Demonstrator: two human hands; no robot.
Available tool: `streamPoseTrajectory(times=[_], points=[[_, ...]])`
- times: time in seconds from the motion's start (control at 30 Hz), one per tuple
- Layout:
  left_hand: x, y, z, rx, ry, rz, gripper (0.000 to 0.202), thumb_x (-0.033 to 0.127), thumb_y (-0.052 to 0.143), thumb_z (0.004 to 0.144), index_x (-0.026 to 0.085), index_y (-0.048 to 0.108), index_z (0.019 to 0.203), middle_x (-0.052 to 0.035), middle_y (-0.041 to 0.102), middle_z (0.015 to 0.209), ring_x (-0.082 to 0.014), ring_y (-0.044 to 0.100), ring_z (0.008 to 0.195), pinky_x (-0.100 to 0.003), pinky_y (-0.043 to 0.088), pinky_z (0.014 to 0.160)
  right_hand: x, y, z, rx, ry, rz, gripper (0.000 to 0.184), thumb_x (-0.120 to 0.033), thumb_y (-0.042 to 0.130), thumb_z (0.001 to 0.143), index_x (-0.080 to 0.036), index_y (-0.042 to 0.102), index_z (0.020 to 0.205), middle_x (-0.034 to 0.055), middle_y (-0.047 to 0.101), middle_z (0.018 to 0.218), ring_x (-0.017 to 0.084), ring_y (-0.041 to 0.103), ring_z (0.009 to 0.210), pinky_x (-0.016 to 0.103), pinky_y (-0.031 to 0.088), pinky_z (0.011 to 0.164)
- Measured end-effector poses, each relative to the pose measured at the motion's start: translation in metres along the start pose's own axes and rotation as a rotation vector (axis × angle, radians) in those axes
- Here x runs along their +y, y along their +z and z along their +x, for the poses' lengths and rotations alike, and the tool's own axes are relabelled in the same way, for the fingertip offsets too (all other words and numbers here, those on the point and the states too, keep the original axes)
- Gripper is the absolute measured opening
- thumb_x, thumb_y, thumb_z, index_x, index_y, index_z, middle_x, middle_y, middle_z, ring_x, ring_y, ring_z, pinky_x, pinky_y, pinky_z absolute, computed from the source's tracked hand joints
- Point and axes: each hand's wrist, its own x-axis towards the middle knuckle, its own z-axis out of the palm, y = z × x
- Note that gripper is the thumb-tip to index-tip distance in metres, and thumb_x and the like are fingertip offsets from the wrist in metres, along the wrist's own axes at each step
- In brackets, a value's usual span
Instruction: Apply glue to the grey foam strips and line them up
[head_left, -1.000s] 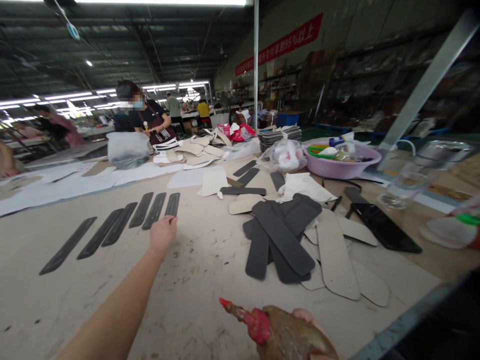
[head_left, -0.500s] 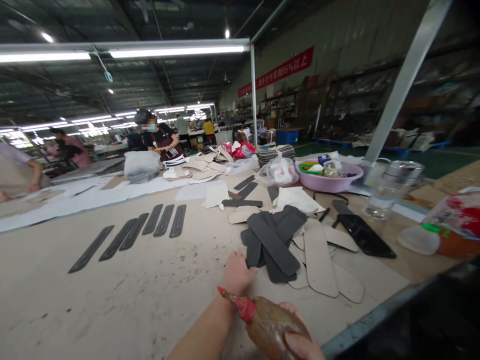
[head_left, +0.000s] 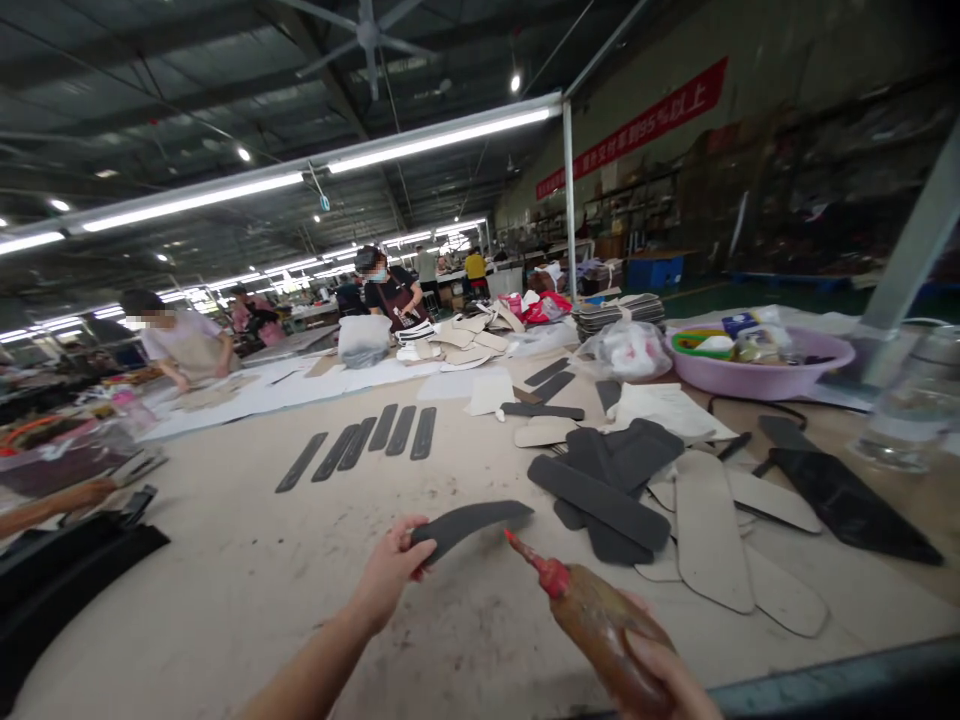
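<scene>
Pinched by one end in my left hand point(head_left: 391, 570) is a dark grey strip point(head_left: 472, 522), curved and raised off the table. My right hand point(head_left: 664, 665) is wrapped around a brown squeeze bottle point(head_left: 600, 620) with a red collar and a thin red-tipped nozzle. The nozzle points up and left, near the strip's free end. Right of the strip lies a loose pile of dark grey pieces point(head_left: 600, 500), overlapping beige rounded pieces point(head_left: 712, 530). Farther off, several dark strips point(head_left: 360, 445) with outlined edges lie side by side on the table point(head_left: 300, 600).
At the back right stands a pink basin point(head_left: 757, 375) full of items, with a clear plastic bag point(head_left: 626, 350) beside it. A glass jar point(head_left: 911, 400) and a black flat object point(head_left: 847, 500) are at right. Co-workers stand across the table; another person's arm point(head_left: 56, 505) reaches in at left.
My left hand has moved left from the dark pile and now holds up a strip. The bottle has shifted right with my right hand. The camera view has turned left and tilted.
</scene>
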Motion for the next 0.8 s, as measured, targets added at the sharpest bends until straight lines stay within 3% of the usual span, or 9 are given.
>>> streamPoseTrajectory(times=[0.1, 0.17, 0.23, 0.33, 0.4, 0.47, 0.63, 0.8], points=[[-0.036, -0.024, -0.028, -0.068, -0.064, 0.141, 0.045, 0.032, 0.060, 0.070, 0.016, 0.049, 0.110, 0.0039, 0.058, 0.062, -0.0140, 0.057, 0.053, -0.023, 0.045, 0.049, 0.004, 0.011, -0.007, -0.016, -0.038, -0.062, 0.044, -0.036, 0.081, 0.058, -0.021, 0.063, 0.095, 0.0054, 0.069, 0.097, 0.027, 0.063, 0.088, 0.031, 0.051, 0.069], [-0.060, -0.036, -0.042, -0.112, -0.035, 0.335, 0.044, 0.034, 0.056, 0.073, 0.016, 0.051, 0.114, 0.0008, 0.062, 0.070, -0.0160, 0.060, 0.058, -0.027, 0.049, 0.055, 0.009, 0.019, -0.011, -0.032, -0.066, -0.138, 0.043, -0.035, 0.079, 0.059, -0.020, 0.061, 0.094, 0.0037, 0.068, 0.092, 0.024, 0.062, 0.083, 0.029, 0.050, 0.066], [-0.080, -0.045, -0.055, -0.064, 0.115, 0.558, 0.045, 0.036, 0.056, 0.077, 0.016, 0.053, 0.117, -0.0056, 0.066, 0.090, -0.0186, 0.063, 0.069, -0.032, 0.053, 0.068, 0.017, 0.024, -0.015, -0.039, -0.080, -0.219, 0.043, -0.035, 0.078, 0.060, -0.020, 0.057, 0.095, 0.0020, 0.066, 0.086, 0.022, 0.061, 0.079, 0.028, 0.049, 0.065], [-0.100, -0.055, -0.072, 0.049, 0.491, 0.805, 0.040, 0.033, 0.056, 0.081, 0.019, 0.058, 0.118, -0.0143, 0.058, 0.122, -0.0250, 0.062, 0.096, -0.040, 0.052, 0.087, 0.036, 0.030, -0.019, -0.063, -0.098, -0.377, 0.047, -0.036, 0.078, 0.061, -0.021, 0.053, 0.097, 0.0009, 0.064, 0.082, 0.021, 0.060, 0.074, 0.028, 0.049, 0.063], [-0.105, -0.056, -0.082, 0.019, 0.684, 0.898, 0.030, 0.029, 0.052, 0.086, 0.020, 0.062, 0.113, -0.0137, 0.058, 0.123, -0.0260, 0.060, 0.104, -0.040, 0.052, 0.090, 0.050, 0.035, -0.020, -0.086, -0.150, -0.502, 0.044, -0.034, 0.076, 0.063, -0.021, 0.053, 0.098, 0.0010, 0.064, 0.082, 0.020, 0.059, 0.072, 0.028, 0.050, 0.063], [-0.104, -0.053, -0.088, -0.067, 0.780, 0.969, 0.027, 0.025, 0.046, 0.090, 0.020, 0.065, 0.108, -0.0118, 0.063, 0.113, -0.0245, 0.061, 0.100, -0.036, 0.054, 0.087, 0.063, 0.039, -0.020, -0.124, -0.241, -0.643, 0.039, -0.030, 0.073, 0.065, -0.020, 0.054, 0.097, 0.0017, 0.064, 0.085, 0.021, 0.060, 0.073, 0.028, 0.050, 0.064], [-0.096, -0.044, -0.091, -0.175, 0.756, 1.054, 0.028, 0.011, 0.041, 0.090, 0.015, 0.066, 0.101, -0.0097, 0.067, 0.098, -0.0222, 0.061, 0.087, -0.034, 0.056, 0.081, 0.085, 0.049, -0.018, -0.312, -0.497, -1.021, 0.032, -0.019, 0.065, 0.067, -0.019, 0.055, 0.096, 0.0041, 0.060, 0.090, 0.023, 0.059, 0.085, 0.033, 0.050, 0.075], [-0.097, -0.041, -0.087, -0.229, 0.658, 1.059, 0.026, 0.007, 0.043, 0.087, 0.016, 0.066, 0.096, -0.0075, 0.066, 0.095, -0.0218, 0.060, 0.087, -0.035, 0.055, 0.080, 0.089, 0.056, -0.020, -0.389, -0.616, -1.167, 0.031, -0.015, 0.063, 0.067, -0.021, 0.054, 0.096, 0.0040, 0.056, 0.090, 0.022, 0.056, 0.083, 0.034, 0.049, 0.073]])
